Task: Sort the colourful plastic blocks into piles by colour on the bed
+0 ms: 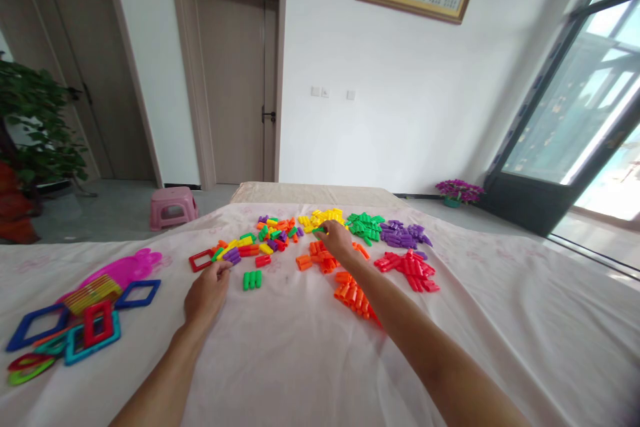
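My right hand [337, 240] reaches over the piles with its fingers closed on a green plastic toy block [319, 230]. Just under it lie orange blocks [323, 257], with a yellow pile [320, 219] behind. My left hand [206, 290] is closed at the near edge of a mixed-colour heap. Its fingertips pinch at a ribbed purple block [232, 255]; the grip is partly hidden. Close to this hand are a green block group [253, 279] and a red square frame [201, 260]. The mixed heap [275, 233] stretches away between my hands.
Sorted piles of green [365, 227], purple [403, 234] and red blocks [413, 270] lie to the right. More orange blocks [354, 295] are below my right forearm. Magnetic tile frames [93, 337] and a pink plastic piece [127, 268] are at left on the tablecloth [280, 360].
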Demonstrator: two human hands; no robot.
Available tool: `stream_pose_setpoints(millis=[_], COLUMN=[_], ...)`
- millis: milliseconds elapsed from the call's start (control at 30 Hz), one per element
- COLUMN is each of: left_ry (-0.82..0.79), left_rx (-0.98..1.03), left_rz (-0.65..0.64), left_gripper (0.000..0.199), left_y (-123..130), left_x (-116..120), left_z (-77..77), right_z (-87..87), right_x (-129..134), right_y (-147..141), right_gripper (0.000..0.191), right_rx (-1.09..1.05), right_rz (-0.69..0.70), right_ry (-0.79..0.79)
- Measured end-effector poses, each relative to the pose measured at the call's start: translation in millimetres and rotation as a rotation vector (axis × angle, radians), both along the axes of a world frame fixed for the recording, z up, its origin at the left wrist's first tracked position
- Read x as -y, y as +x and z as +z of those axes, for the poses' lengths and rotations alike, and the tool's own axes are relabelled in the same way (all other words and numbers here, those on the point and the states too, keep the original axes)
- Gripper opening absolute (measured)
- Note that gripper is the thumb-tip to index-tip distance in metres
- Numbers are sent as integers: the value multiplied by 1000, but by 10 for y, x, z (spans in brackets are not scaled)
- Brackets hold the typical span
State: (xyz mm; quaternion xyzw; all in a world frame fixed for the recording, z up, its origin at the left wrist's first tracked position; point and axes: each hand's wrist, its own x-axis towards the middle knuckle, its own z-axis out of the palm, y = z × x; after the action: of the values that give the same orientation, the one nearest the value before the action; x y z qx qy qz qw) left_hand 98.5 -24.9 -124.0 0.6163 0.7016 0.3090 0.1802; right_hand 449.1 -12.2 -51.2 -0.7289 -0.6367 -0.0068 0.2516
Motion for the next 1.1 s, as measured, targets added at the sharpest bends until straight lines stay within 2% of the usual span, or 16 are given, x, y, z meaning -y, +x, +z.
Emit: stream_pose_setpoints(millis=[100,200,300,400,467,600,767,933,1000,1100], left_ry=[-10,-12,-13,-21,-21,-3,77,80,83,64], left_rx=[-2,-4,-12,-12,-4,-2,-43,-28,-9,29], left_rz=[-3,-10,-7,-2,-4,-53,-271,-469,-507,-496], left_gripper=[37,37,37,37,36,35,30,25,24,25], left_y=[-1,2,2,4,7,9,56,325,447,540], left_x=[-9,-18,-23,-15,-5,13,42,190,262,325], left_z=[-16,-25,-26,-11,2,0,-20,2,4,-3], right_z=[123,191,110,-122,-304,-546,-547,-497,-496,-504], right_x=[18,48,137,329,501,806,945,973,986,996], right_y=[458,631,371,-157,-509,-966,-1136,-1178,-1196,-1222], right_gripper=[33,45,46,44,45,44,44,44,37,27], right_rx=[-21,-65,-147,-236,-278,-224,-99,-5,38,91], right_rz=[-197,-279,-126,117,258,364,344,364,388,387], right_ry=[68,138,147,105,19,-85,-108,-89,-84,-87])
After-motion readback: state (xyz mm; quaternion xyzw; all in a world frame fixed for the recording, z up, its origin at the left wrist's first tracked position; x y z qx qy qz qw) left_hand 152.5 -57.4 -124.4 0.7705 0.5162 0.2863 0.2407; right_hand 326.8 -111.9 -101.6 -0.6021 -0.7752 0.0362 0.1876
